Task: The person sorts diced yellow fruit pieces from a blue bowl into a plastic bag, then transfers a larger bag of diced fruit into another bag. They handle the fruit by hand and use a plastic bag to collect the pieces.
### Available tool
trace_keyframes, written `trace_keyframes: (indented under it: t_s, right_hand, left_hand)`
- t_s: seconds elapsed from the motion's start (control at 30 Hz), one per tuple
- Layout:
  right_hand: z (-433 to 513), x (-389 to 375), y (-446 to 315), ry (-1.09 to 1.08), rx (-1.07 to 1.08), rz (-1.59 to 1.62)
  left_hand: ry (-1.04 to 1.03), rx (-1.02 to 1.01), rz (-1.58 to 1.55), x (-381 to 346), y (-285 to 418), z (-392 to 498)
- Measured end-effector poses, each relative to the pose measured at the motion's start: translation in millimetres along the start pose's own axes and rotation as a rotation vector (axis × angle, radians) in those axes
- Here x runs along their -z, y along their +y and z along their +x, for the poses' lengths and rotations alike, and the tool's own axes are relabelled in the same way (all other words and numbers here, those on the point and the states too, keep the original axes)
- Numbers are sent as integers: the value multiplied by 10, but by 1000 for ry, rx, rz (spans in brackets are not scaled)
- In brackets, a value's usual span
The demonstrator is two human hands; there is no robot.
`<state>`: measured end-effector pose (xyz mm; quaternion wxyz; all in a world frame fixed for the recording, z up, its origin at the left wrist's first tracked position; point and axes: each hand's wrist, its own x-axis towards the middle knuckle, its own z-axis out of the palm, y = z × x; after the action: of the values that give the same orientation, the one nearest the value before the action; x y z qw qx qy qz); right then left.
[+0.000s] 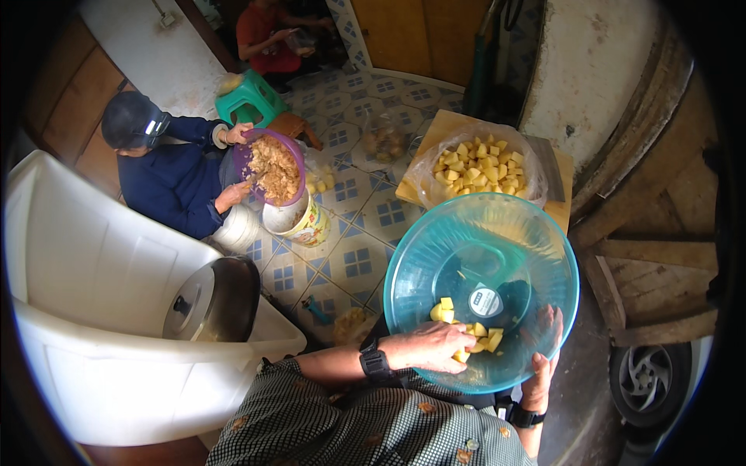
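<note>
A see-through teal plastic basin (431,250) is tilted in front of me, over my lap. My right hand (542,367) grips its rim at the lower right, thumb over the edge and fingers spread against the outer wall. Inside the basin, my left hand (440,346) has its fingers curled around some cut potato pieces (494,339); its fingertips are partly hidden. A few more potato cubes (443,309) lie beside that hand. A round white sticker (486,302) with print is on the basin's bottom. Past the far rim, a clear plastic bag (422,177) holds many potato chunks (478,166).
The bag sits on a wooden board (443,121) with a broad metal blade (548,163). At left, a co-worker (175,175) holds a purple basin (298,169) above a patterned bucket (312,227). A white tub (116,373) with a lidded pot (227,300) stands near my left.
</note>
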<state>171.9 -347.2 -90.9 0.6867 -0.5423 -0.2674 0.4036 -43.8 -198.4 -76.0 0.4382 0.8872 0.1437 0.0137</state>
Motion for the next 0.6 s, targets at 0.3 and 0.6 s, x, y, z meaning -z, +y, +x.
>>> trace_keyframes:
  t_s: [0.3, 0.6]
  right_hand:
    - [2, -10, 7, 29, -8, -17]
    - [8, -13, -5, 24, -15, -24]
  left_hand:
    - [-38, -23, -64, -30, -78, -25]
    - [-118, -3, -57, 8, -31, -55]
